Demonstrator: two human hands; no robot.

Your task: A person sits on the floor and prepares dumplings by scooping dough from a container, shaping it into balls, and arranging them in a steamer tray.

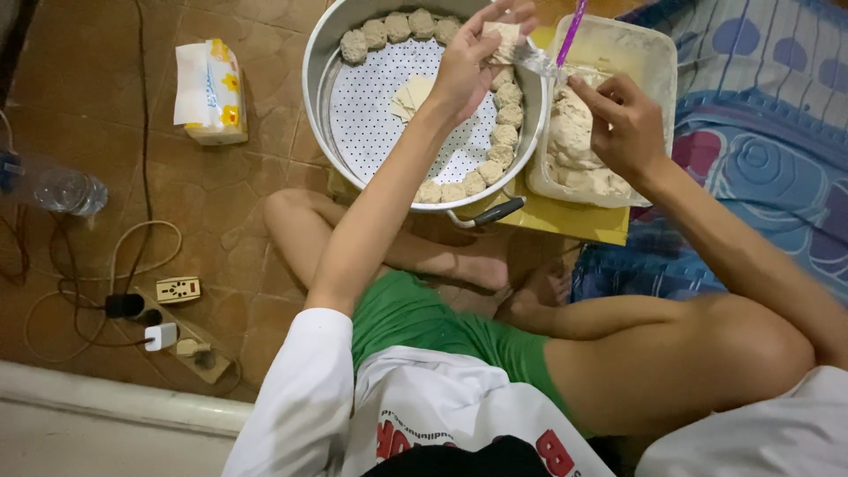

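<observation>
Person's cross-legged on the floor. Left hand (473, 62) cups a thin wrapper (503, 40) over the steamer tray (353, 106), grip pinched on its edges. It looks soft, floppy and easy to tear, so support from underneath. Right hand (623, 124) is closed on a spoon (552, 53), long axis tilted up-right, bowl toward the wrapper, above the filling tub (654, 53).

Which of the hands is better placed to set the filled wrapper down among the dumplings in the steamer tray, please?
Probably the left hand: it holds the wrapper above the steamer tray, while the right hand grips the spoon over the filling tub.
</observation>
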